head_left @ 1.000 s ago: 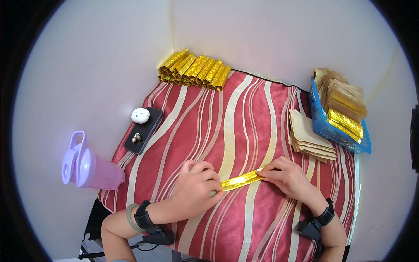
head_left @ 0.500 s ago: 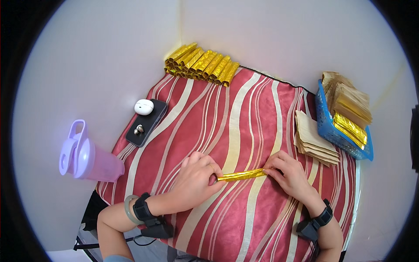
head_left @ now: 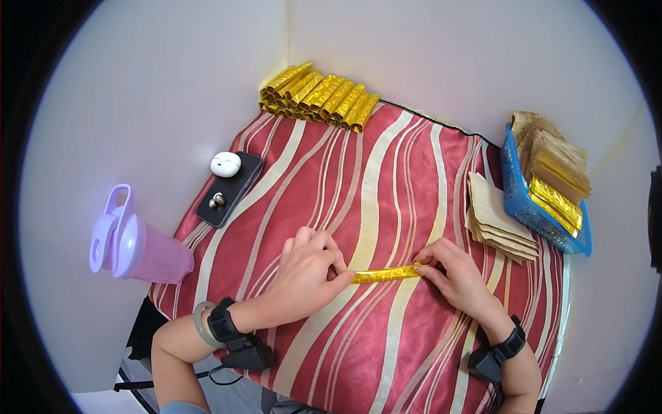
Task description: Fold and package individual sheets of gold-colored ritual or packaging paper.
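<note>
While left hand (head_left: 307, 272) pinches left end of narrow gold foil strip (head_left: 386, 274), right hand (head_left: 458, 277) pinches right end, over red cream-striped cloth (head_left: 352, 366).

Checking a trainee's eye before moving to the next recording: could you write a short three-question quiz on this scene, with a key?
1. What do the left hand and the right hand hold between them?
A) a purple bottle
B) a gold strip
C) a blue basket

2. True or false: two small earbuds lie on the dark phone.

3. Which lies nearer the right hand: the stack of tan sheets or the pile of gold rolls?

Key: 1. B; 2. True; 3. The stack of tan sheets.
</note>
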The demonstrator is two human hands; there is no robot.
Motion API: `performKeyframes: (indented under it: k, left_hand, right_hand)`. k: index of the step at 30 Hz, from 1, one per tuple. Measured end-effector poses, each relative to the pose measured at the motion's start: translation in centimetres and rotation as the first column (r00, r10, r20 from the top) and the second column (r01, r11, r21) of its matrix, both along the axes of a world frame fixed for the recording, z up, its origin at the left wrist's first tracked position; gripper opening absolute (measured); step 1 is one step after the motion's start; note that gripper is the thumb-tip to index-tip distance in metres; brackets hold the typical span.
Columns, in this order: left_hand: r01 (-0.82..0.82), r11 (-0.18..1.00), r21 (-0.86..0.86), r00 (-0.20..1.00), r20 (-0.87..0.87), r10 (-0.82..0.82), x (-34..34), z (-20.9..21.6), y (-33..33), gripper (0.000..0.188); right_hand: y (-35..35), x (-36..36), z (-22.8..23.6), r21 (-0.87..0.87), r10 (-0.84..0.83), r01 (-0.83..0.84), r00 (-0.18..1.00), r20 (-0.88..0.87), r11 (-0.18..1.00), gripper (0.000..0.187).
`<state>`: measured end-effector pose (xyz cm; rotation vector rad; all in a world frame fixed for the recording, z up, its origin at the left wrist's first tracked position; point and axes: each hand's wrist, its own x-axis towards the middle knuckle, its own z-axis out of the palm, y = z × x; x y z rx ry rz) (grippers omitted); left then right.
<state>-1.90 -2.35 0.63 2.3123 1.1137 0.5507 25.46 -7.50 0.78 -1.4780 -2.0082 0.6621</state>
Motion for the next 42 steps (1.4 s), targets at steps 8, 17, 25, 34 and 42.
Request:
performKeyframes:
  k: [8, 17, 25, 34, 42]
  left_hand:
    - [0.019, 0.998, 0.052, 0.998, 0.058, -0.022, 0.0, -0.7, 0.7, 0.021]
    - [0.280, 0.947, 0.158, 0.943, 0.138, -0.302, -0.3, -0.5, 1.3, 0.011]
    - [0.455, 0.565, 0.689, 0.865, -0.190, -0.465, 0.2, -0.8, 1.2, 0.015]
    - [0.512, 0.785, 0.348, 0.847, -0.054, -0.529, 0.3, -0.4, 1.9, 0.019]
    - [0.509, 0.821, 0.260, 0.859, -0.097, -0.502, 1.0, -0.2, 1.9, 0.048]
  right_hand:
    - [-0.1, 0.5, -0.3, 0.039, 0.051, -0.051, 0.999, 0.004, 0.998, 0.016]
    - [-0.7, 1.4, 0.1, 0.373, 0.094, -0.147, 0.983, 0.155, 0.916, 0.015]
    - [-1.1, 1.3, -0.2, 0.516, 0.083, -0.418, 0.830, 0.552, 0.747, 0.026]
    - [-1.8, 0.4, 0.4, 0.431, 0.105, -0.462, 0.767, 0.633, 0.775, 0.035]
    - [-1.6, 0.8, 0.6, 0.424, 0.118, -0.462, 0.772, 0.624, 0.779, 0.033]
